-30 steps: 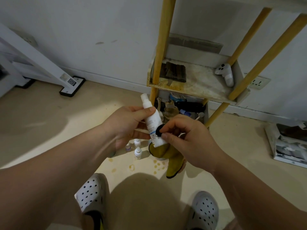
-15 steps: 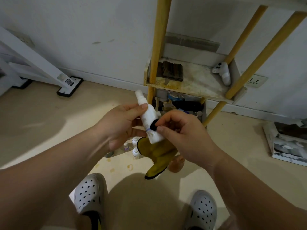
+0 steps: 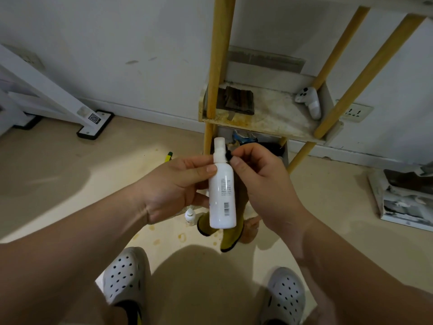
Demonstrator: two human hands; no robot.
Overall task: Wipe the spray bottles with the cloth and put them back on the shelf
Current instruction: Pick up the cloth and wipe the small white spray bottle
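A white spray bottle (image 3: 222,193) with a barcode label stands upright in mid-air in front of me. My left hand (image 3: 178,186) grips its shoulder between thumb and fingers. My right hand (image 3: 262,184) pinches a mustard-yellow cloth (image 3: 230,233) with a dark edge against the bottle's neck; the cloth hangs down behind the bottle. The wooden shelf (image 3: 269,123) with yellow posts stands just beyond, against the wall. A small white bottle (image 3: 189,216) sits on the floor below my left hand.
A dark folded cloth (image 3: 237,102) and a white controller (image 3: 309,102) lie on the stained shelf board. Clutter fills the level below. A white stand foot (image 3: 95,124) is at left, a stack of papers (image 3: 407,200) at right. My white clogs (image 3: 125,275) are below.
The bottle has turned upright and its label now faces me. My right hand with the cloth has slid up from the bottle's lower body to its neck.
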